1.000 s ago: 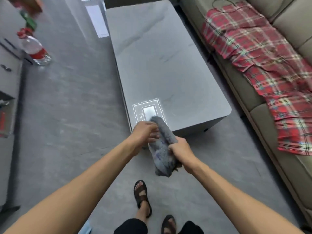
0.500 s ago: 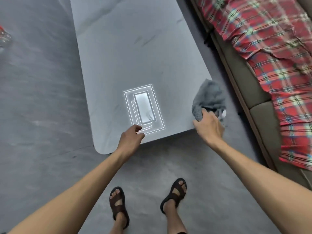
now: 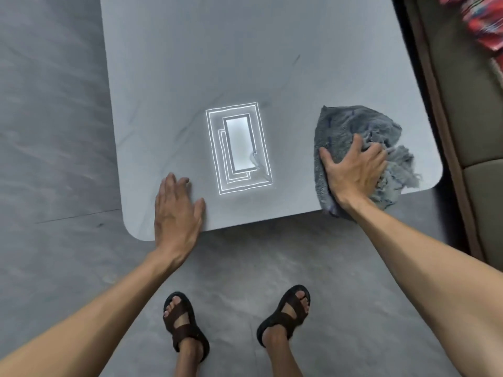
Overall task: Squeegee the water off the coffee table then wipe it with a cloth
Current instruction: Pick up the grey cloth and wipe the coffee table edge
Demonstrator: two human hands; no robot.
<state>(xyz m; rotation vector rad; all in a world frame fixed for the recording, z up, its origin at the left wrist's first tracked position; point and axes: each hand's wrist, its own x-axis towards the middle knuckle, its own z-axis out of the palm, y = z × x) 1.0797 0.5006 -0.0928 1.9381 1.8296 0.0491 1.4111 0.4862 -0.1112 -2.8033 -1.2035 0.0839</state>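
The grey marbled coffee table (image 3: pixel 231 63) fills the upper middle of the head view, its near edge just in front of me. A grey frayed cloth (image 3: pixel 353 123) lies spread on the table's near right corner, partly hanging over the edge. My right hand (image 3: pixel 351 170) presses flat on the cloth with fingers spread. My left hand (image 3: pixel 177 208) rests palm down on the bare tabletop near the front left corner, holding nothing. No squeegee is in view. A bright ceiling-light reflection (image 3: pixel 239 148) shines between the hands.
A beige sofa (image 3: pixel 468 126) runs along the table's right side, with a narrow gap between them and a red plaid blanket (image 3: pixel 487 20) on it. Grey floor (image 3: pixel 54 131) lies to the left. My sandalled feet (image 3: pixel 236 317) stand close to the table's near edge.
The cloth went from held in both hands in front of the table to laid on its right corner. My right hand flattened on it; my left hand let go and settled on the tabletop.
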